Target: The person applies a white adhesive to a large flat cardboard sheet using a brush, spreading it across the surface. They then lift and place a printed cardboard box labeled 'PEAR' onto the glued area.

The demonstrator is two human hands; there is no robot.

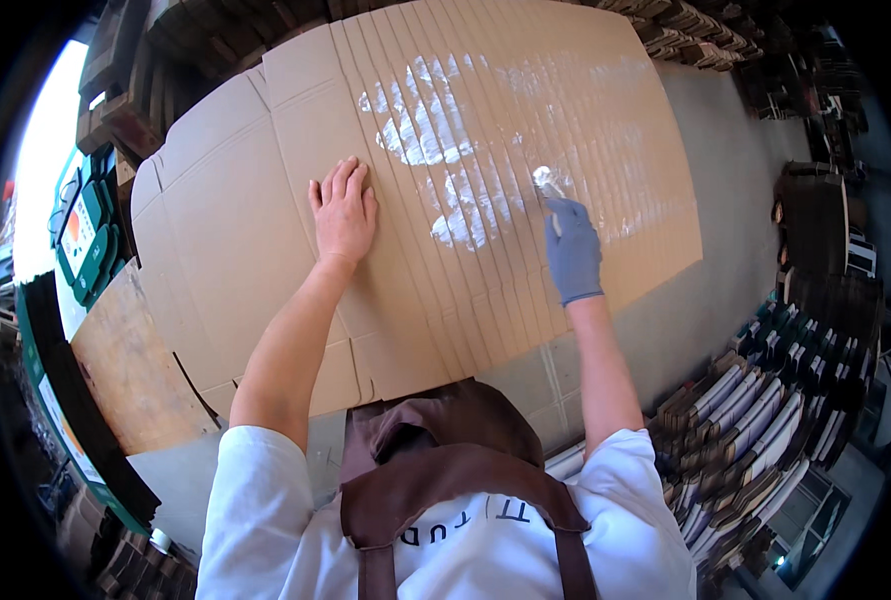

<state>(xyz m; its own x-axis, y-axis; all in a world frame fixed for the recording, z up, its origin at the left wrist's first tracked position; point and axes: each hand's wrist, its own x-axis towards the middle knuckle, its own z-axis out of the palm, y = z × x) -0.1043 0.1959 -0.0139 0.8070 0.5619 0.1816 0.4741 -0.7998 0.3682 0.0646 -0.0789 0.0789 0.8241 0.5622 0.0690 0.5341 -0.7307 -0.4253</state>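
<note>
Flat cardboard sheets [235,215] lie fanned out in overlapping strips before me. Bare and spread, my left hand [345,215] rests palm down on the cardboard, left of the strips. My right hand [573,255], in a grey-blue glove, is closed round a brush [544,178] whose tip is thick with white paste. The brush tip is at the strips right of centre; most of its handle is hidden by the glove. Thick patches of white paste [420,140] cover the middle strips, with thinner smears toward the right edge.
A wooden board [135,365] shows beneath the sheets at left. Green printed cardboard pieces [90,235] stand beyond it. Stacked wooden pallets [130,110] are at the far left. Bundles of folded cardboard [740,420] stand at the lower right, beside the grey floor [735,190].
</note>
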